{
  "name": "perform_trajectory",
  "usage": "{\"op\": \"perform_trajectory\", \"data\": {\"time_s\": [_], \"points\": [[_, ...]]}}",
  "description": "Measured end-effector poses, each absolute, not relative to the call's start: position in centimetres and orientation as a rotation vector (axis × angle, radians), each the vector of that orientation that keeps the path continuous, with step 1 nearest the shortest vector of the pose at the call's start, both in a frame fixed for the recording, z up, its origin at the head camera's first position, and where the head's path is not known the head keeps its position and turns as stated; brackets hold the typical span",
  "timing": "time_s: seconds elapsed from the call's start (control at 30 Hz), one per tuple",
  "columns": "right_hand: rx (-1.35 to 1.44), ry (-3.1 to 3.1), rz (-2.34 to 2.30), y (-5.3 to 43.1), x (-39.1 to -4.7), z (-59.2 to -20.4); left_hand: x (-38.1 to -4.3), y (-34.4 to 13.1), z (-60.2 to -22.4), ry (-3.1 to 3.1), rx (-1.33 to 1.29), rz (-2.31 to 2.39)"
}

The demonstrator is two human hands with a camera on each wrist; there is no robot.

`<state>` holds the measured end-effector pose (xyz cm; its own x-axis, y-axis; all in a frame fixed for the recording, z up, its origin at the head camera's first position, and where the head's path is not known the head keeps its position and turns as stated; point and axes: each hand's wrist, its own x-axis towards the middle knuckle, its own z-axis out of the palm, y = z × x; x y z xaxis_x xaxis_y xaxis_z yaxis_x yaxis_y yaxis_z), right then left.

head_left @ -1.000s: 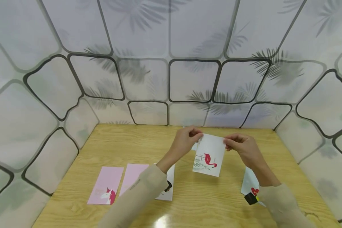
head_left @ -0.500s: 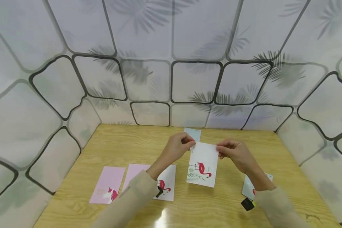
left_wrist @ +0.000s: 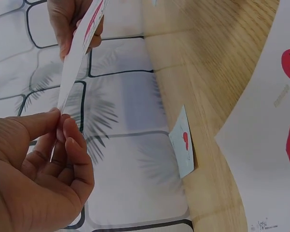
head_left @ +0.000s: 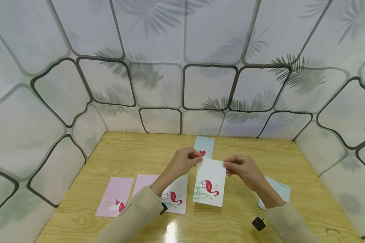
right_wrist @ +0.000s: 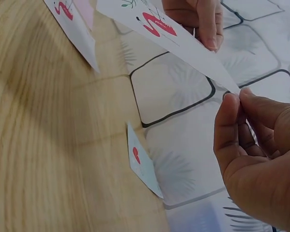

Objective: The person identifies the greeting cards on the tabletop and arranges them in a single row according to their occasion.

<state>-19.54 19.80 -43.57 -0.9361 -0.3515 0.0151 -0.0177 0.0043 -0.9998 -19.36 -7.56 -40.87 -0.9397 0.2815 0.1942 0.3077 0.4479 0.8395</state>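
Between both hands a white card (head_left: 211, 179) with a red flamingo and green leaves hangs tilted above the table. My left hand (head_left: 185, 160) pinches its upper left corner between thumb and fingers. At the upper right corner, my right hand (head_left: 241, 170) pinches it the same way; the right wrist view shows the card's corner (right_wrist: 229, 84) between thumb and index finger. A second flamingo card (head_left: 177, 195) lies on the table just left of the held one, partly behind my left forearm. Behind the held card lies a pale blue card (head_left: 207, 143) with a red heart.
Two pink cards lie at the left: one with a unicorn (head_left: 117, 195), the other (head_left: 143, 182) partly under my left sleeve in view. Another pale blue card (head_left: 280, 190) lies at the right behind my right wrist. A patterned fabric wall (head_left: 158, 87) surrounds the wooden table (head_left: 124, 148).
Both hands have brought the flamingo card down and to the left, toward the flamingo card on the table. The blue heart card behind it has come into fuller view.
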Motion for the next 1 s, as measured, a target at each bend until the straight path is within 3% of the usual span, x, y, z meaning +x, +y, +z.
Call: {"op": "perform_trajectory", "data": {"time_s": [1.0], "points": [[-0.3, 1.981, -1.985, 17.8, -19.4, -47.3, -18.8, -8.9, -44.2, -2.802, -0.433, -1.401]]}}
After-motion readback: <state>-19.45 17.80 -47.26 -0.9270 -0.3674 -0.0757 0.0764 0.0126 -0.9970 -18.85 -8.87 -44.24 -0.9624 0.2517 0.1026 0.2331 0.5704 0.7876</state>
